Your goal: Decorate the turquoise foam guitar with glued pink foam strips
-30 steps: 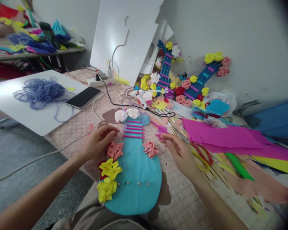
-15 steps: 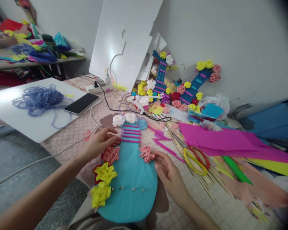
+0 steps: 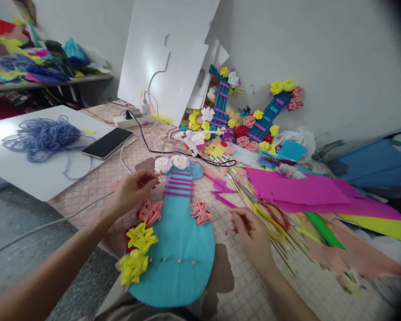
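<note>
A turquoise guitar-shaped cutout lies on the table's near edge, with magenta strips across its neck. White paper flowers top the neck. A pink paper flower and yellow paper flowers line its left side. Another pink paper flower sits at its right shoulder. Loosely bent, the fingers of my left hand are raised beside the neck, with nothing visible in them. To the right of the cutout, my right hand has half-curled, parted fingers near a loose magenta strip.
A glue gun and its black cord lie behind the neck. Scissors, thin sticks and magenta paper are at right. At left are a phone and blue yarn. Two decorated guitars lean on the wall.
My right hand has come off the right pink flower and moved right, over the table. My left hand has lifted slightly up and left from the neck. The view has shifted a little.
</note>
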Tool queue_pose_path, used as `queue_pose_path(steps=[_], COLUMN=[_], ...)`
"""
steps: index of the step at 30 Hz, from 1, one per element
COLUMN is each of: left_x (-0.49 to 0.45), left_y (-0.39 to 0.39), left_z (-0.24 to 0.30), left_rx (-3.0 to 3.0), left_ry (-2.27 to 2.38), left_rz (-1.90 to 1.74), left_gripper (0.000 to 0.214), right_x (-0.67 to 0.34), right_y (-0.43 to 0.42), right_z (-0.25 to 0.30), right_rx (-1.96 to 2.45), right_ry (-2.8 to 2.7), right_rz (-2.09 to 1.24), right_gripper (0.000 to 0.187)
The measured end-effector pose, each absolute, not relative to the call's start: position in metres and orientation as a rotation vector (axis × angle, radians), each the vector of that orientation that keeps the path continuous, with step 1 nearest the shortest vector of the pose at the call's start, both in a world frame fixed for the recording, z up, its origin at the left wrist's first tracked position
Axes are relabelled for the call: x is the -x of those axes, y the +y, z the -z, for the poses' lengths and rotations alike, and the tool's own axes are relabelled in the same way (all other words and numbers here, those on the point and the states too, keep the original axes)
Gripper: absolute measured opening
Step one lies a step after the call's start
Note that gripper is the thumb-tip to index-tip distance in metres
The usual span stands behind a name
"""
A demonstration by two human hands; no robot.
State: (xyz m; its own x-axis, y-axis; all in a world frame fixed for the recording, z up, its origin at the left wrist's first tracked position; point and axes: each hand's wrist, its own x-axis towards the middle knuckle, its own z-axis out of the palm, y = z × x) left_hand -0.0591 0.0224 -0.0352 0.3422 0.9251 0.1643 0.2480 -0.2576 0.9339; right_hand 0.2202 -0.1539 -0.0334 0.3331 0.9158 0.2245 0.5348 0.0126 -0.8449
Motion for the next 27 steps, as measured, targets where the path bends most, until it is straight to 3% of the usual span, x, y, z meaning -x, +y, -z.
queue_pose_path(steps=[8,19,27], left_x=[0.045,-0.035,-0.028], left_y=[0.043,0.081,0.077], left_z=[0.020,-0.025,-0.002], left_rx=[-1.810,-2.246,-2.265], left_ry=[0.944,0.685,0.739], left_rz=[-1.044,-1.049,-1.153], left_gripper=[0.020,0.016,0.016], right_x=[-0.259,-0.288,-0.290], right_y=[-0.146,-0.070,-0.073], right_z=[0.014,0.001,0.021], right_rx=[1.827,1.875,1.977], right_ry=[-1.257,-1.928,-2.025], right_rz=[-0.123,-0.216,-0.174], right_gripper=[0.030,0.007,0.019])
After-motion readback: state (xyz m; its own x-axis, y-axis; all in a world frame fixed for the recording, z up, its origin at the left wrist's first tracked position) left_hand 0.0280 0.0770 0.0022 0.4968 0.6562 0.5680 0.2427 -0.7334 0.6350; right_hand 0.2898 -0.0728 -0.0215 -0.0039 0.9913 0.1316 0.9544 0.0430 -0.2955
